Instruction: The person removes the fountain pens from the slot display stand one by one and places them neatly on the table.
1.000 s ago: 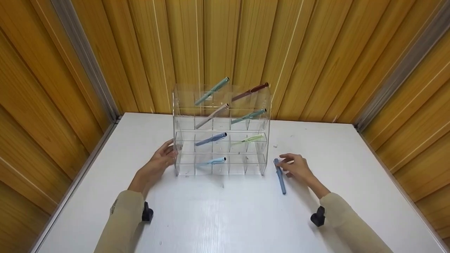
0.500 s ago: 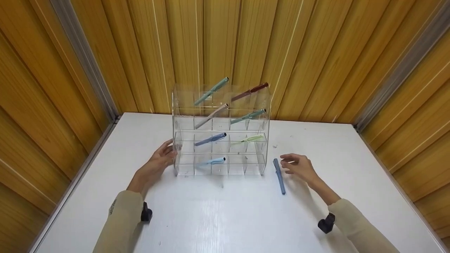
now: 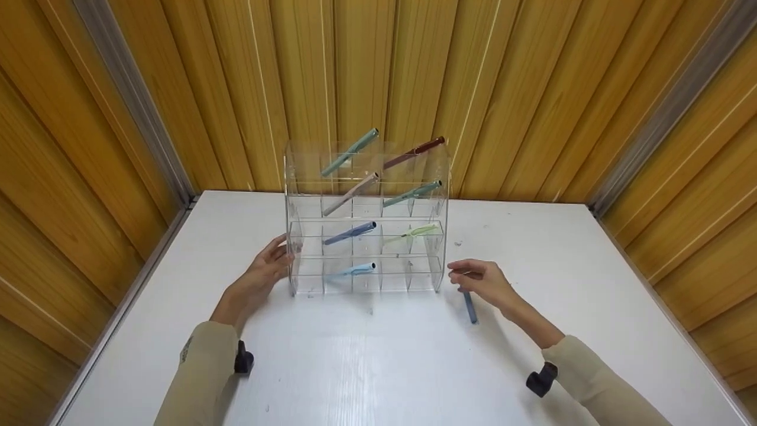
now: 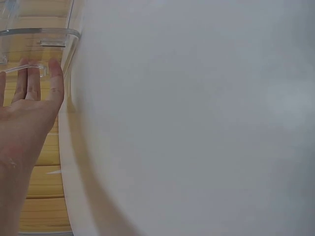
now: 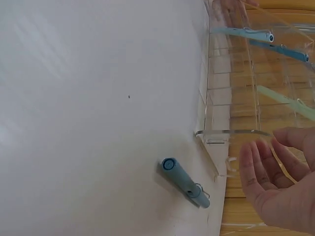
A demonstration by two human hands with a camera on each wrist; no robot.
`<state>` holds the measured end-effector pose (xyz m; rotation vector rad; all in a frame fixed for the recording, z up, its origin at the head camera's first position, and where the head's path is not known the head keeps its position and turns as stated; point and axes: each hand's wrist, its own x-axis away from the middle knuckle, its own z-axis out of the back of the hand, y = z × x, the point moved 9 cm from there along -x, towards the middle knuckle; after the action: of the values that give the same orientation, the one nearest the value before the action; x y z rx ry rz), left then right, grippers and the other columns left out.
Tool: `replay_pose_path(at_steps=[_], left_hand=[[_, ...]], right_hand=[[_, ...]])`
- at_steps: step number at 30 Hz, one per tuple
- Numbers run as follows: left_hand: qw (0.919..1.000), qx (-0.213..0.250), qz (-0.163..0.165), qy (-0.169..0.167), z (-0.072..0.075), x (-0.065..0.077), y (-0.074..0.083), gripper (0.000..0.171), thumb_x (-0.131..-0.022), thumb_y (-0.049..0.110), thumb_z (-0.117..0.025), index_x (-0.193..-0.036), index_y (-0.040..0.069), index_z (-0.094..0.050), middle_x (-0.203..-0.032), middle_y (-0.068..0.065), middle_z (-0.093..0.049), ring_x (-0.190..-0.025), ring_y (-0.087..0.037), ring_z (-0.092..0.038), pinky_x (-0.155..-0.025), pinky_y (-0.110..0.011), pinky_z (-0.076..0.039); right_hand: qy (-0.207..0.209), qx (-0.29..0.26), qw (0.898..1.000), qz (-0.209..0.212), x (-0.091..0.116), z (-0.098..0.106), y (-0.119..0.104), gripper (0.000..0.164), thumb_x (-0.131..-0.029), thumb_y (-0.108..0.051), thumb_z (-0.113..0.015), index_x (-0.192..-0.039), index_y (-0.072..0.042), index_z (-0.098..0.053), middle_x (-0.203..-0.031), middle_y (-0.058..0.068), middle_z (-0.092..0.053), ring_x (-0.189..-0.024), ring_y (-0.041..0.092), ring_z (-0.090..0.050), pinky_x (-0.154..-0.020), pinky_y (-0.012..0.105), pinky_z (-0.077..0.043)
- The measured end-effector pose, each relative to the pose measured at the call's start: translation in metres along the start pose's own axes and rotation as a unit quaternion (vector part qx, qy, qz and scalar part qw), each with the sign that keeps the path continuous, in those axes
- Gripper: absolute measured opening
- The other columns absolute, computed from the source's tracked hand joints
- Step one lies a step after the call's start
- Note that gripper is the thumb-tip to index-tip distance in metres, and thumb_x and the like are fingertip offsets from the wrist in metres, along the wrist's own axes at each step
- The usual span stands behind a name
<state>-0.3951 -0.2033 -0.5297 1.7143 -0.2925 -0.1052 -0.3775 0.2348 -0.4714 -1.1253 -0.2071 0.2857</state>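
A clear acrylic pen rack [image 3: 366,285] stands upright on the white table, several pens lying slanted in its tiers. My left hand [image 3: 260,278] touches the rack's left side panel with its fingers; in the left wrist view these fingers [image 4: 56,83] look fairly straight at the clear edge. By the lower right side of the rack is my right hand [image 3: 482,281], fingers loosely bent. A blue-grey pen [image 5: 184,182] lies on the table below that hand, apart from it in the right wrist view. The hand hides the pen's upper part in the head view.
Racked pens include a dark red pen [image 3: 414,152], a light green pen [image 3: 417,232], a dark blue pen [image 3: 350,233] and a light blue pen [image 3: 355,270]. Yellow wood-look panels [image 3: 361,71] rise behind the white table [image 3: 355,367] and on both sides.
My right hand first drew back a little from the blue-grey pen, then moved left over it to the rack's side. The pen stays on the table. My left hand keeps its place.
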Motion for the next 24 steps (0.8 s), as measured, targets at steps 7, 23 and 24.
replay_pose_path(at_steps=[7, 23, 24], left_hand=[[0.9999, 0.001, 0.013, 0.004, 0.0, 0.001, -0.002, 0.072, -0.107, 0.019, -0.055, -0.165, 0.021, -0.013, -0.168, -0.01, -0.023, -0.156, -0.029, -0.024, -0.129, -0.049, -0.021], [1.0, -0.001, -0.004, -0.006, -0.003, 0.002, 0.001, 0.074, -0.106, 0.019, -0.057, -0.165, 0.019, -0.013, -0.165, -0.012, -0.027, -0.154, -0.033, -0.026, -0.129, -0.05, -0.02], [1.0, -0.002, -0.003, -0.004, -0.002, 0.002, 0.0, 0.076, -0.105, 0.02, -0.059, -0.165, 0.019, -0.013, -0.165, -0.012, -0.026, -0.154, -0.032, -0.026, -0.129, -0.05, -0.021]], right_hand=[[-0.034, -0.028, 0.999, 0.011, -0.005, -0.027, -0.015, 0.04, -0.099, -0.021, -0.069, -0.13, 0.004, -0.065, -0.124, 0.027, -0.067, -0.105, 0.026, -0.072, -0.084, 0.025, -0.062], [-0.071, -0.113, 0.991, 0.011, -0.013, -0.071, -0.035, 0.05, -0.098, -0.017, -0.07, -0.141, 0.003, -0.057, -0.13, 0.015, -0.069, -0.106, 0.017, -0.074, -0.089, 0.035, -0.063], [-0.071, -0.116, 0.991, 0.01, -0.014, -0.074, -0.035, 0.05, -0.097, -0.017, -0.071, -0.141, 0.002, -0.057, -0.131, 0.015, -0.069, -0.107, 0.017, -0.074, -0.089, 0.035, -0.062]])
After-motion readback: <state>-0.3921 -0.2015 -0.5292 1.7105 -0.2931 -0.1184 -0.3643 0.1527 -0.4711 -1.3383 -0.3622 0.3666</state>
